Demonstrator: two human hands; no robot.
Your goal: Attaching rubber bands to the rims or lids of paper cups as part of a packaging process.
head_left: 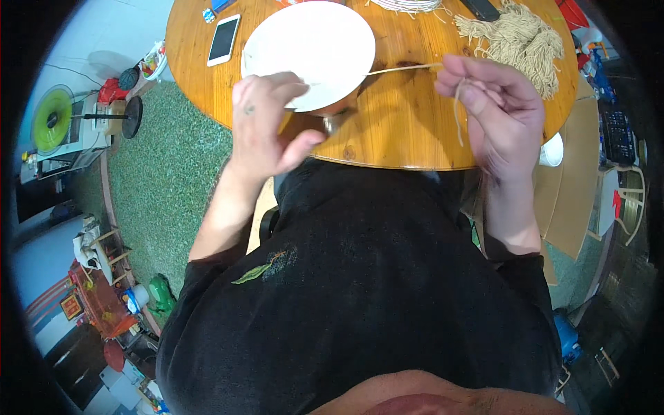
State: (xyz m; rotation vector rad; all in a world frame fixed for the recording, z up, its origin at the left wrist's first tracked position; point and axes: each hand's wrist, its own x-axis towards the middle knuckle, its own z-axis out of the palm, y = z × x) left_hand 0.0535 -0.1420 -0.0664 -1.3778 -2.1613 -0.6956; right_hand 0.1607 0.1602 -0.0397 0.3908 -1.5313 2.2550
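Observation:
My right hand [508,114] pinches a thin beige cord [404,68] between thumb and fingers, above the right part of the wooden table [408,131]. A short end of the cord hangs below the fingertips. Its other part stretches left toward a large white disc [311,48], where it is hard to follow against the white. At the disc's near left edge, my left hand [266,121] is open, thumb and fingers apart. Beneath it, by the table edge, is a small blurred shiny patch I cannot make out.
A heap of beige cords [522,48] lies on the table's far right, beside a dark object [481,8]. A white coil [408,4] sits at the far edge. Left of the disc lies a phone [223,40]. A fan [54,119] stands at the left over green flooring [162,159].

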